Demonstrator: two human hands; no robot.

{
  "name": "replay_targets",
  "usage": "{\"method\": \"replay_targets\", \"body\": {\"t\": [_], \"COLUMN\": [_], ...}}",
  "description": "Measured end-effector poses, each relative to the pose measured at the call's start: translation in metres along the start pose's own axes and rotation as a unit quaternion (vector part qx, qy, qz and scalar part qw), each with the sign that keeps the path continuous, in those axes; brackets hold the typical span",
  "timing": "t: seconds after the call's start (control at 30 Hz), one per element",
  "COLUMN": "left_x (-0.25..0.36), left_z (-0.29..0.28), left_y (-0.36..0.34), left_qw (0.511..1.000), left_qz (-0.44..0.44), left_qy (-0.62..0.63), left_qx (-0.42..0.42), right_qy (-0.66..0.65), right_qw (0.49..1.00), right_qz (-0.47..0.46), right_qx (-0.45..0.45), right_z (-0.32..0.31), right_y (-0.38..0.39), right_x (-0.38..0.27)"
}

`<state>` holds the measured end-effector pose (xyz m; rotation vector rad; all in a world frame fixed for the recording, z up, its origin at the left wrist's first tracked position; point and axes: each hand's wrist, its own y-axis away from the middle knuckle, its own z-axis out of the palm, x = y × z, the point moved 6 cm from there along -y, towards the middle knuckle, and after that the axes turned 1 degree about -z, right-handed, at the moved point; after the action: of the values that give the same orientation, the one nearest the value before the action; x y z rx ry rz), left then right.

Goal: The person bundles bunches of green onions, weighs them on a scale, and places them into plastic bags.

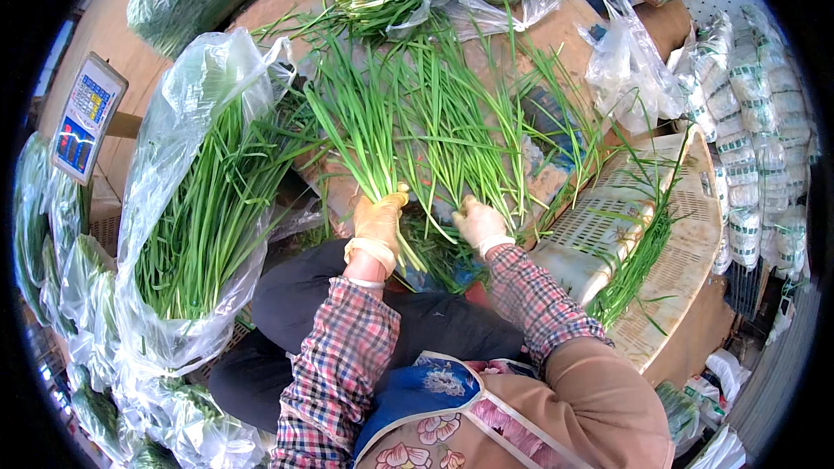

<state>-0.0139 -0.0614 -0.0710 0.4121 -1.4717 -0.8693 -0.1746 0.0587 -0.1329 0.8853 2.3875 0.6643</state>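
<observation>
Head view shows the left hand [379, 219] (gloved) with fingers closed round a bunch of green chives [360, 122], stalks running up and away from the fingertips, while the right hand [477, 220] pinches loose stalks [469, 135] just beside it.

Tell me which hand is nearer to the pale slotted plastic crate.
Right. The right hand rests on the green chives just left of the pale slotted plastic crate; the left hand grips a chive bunch farther left, beyond the right hand.
</observation>
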Motion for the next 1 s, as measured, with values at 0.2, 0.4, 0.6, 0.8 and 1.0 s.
{"method": "replay_targets", "body": {"t": [0.2,0.4,0.6,0.8,1.0], "left_x": [0.003,0.005,0.003,0.009,0.005], "left_z": [0.006,0.008,0.008,0.014,0.009], "left_y": [0.005,0.006,0.005,0.013,0.013], "left_qw": [0.999,1.000,0.999,0.999,0.997], "left_qz": [0.000,-0.001,-0.014,-0.035,-0.056], "left_qy": [0.030,0.014,0.016,0.031,0.034], "left_qx": [-0.013,-0.013,-0.026,-0.027,-0.033], "right_qy": [0.045,-0.050,-0.043,-0.150,-0.168], "right_qw": [0.994,0.991,0.992,0.984,0.970], "right_qz": [-0.025,0.095,-0.112,0.013,0.102], "right_qx": [-0.094,-0.081,-0.031,0.097,0.143], "right_z": [0.033,0.055,0.010,0.002,0.012], "right_y": [-0.005,-0.034,0.010,0.014,-0.014], "right_x": [-0.048,-0.031,-0.047,0.014,0.034]}}
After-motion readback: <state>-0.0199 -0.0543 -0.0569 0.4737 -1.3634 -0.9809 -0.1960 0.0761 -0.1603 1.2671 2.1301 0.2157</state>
